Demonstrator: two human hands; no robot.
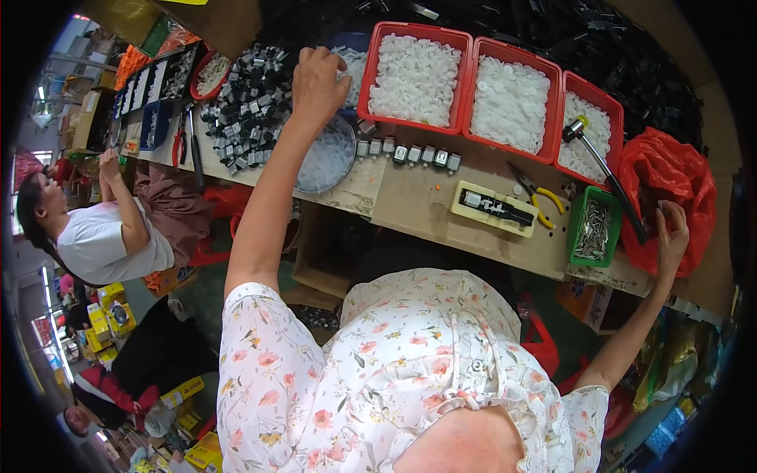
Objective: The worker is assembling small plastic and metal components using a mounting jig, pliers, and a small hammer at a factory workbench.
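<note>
My left hand (318, 85) is stretched to the far side of the bench, over a blue tray (352, 41) of white plastic parts. Its fingers are curled together, and what they hold is hidden. At the right, my right hand (672, 235) is beside a red plastic bag (666, 169), fingertips pinched at its edge; anything between them is too small to name. Between the hands, a cream fixture block (465, 206) holds a long black part (509, 211) with metal pieces. Behind it stands a row of small metal motors (415, 155).
Three red trays (471, 87) hold white plastic parts. A hammer (605, 162) leans by the green tray (578, 240) of metal pins. Pliers (544, 193) lie near the fixture. A round bowl (325, 189) and piled motors (248, 106) stand left. Another person (110, 236) sits farther left.
</note>
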